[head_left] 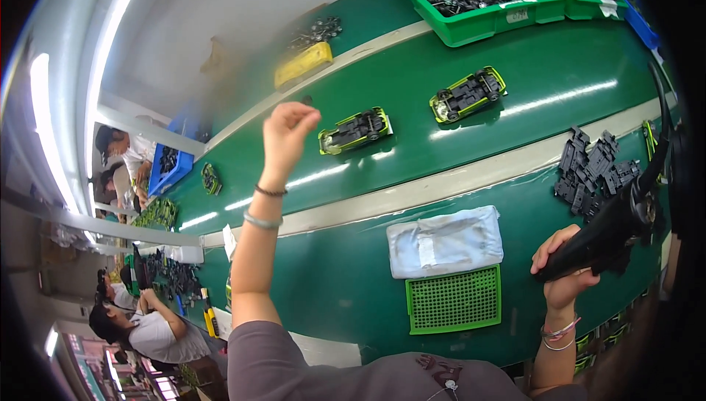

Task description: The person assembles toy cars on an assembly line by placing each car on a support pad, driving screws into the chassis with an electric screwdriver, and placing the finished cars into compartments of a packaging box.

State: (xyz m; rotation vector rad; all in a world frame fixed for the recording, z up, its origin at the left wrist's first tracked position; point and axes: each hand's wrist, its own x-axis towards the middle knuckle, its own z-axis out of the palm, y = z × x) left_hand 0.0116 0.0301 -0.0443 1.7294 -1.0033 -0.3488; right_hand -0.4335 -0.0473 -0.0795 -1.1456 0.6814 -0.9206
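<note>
A worker's left hand (285, 136) hangs over a green belt (559, 55), beside a lime-green toy car (355, 131), while the right hand (563, 289) grasps a black tool (588, 250) above the near desk (331, 283). The left fingers are drawn together in a pinch; a small dark spot shows just past their tips, but whether anything sits between them cannot be told at this angle. The right fingers (550, 248) are wrapped about the tool's lower body, thumb on the opposite side, a hold that seems meant to steady its bulk while its far end leans away to the right. The nearer car and a second toy car (468, 95) lie on the belt wheels-up, well apart from each other, a placement that leaves their black undersides exposed and, it appears, easy to get at from the desk. A pale rail (412, 188) divides belt from desk. Loose black parts (585, 173) are heaped beyond the tool, probably there to be near the right hand. In front of the worker, a pale wrapped pad (471, 239) lies against a green mesh tray (452, 304). Across the belt, a green bin (471, 32) brims with small dark and silvery pieces, its raised walls keeping them together. At far left, a co-worker (158, 335) in white bends over the desk.
</note>
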